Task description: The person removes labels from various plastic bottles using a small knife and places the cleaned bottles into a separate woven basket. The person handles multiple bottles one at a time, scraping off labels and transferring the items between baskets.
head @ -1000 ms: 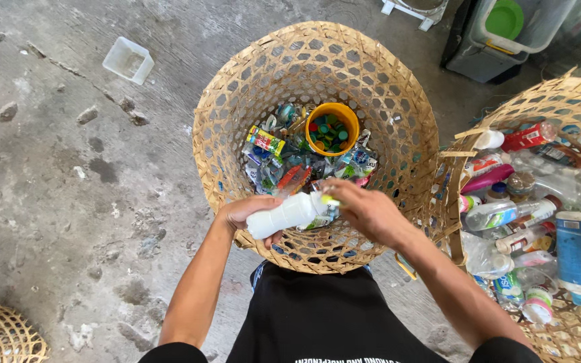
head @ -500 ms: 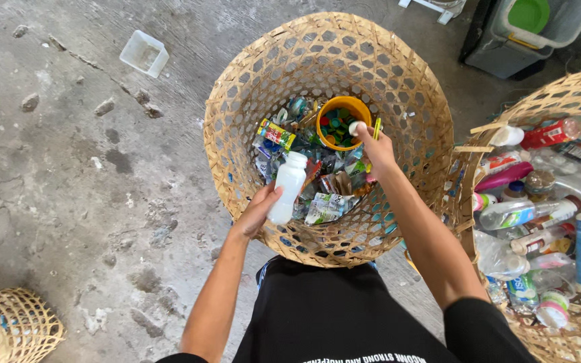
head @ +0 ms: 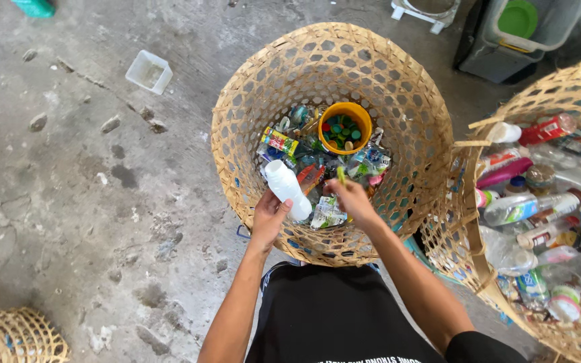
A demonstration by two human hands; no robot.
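Observation:
My left hand grips a white plastic bottle by its lower end, held tilted over the near rim of a large woven basket. My right hand is beside it, pinching a small yellow-green piece between the fingertips, its kind too small to tell. Inside the basket lie crushed bottles and wrappers and a yellow tub full of coloured caps.
A second woven basket full of plastic bottles stands at the right. A small white tray lies on the concrete floor at upper left. A grey bin is at the top right, another basket at bottom left.
My right hand has drawn back from the yellow tub toward the bottle, now holding a small yellow-green piece. My left hand still holds the white bottle over the basket.

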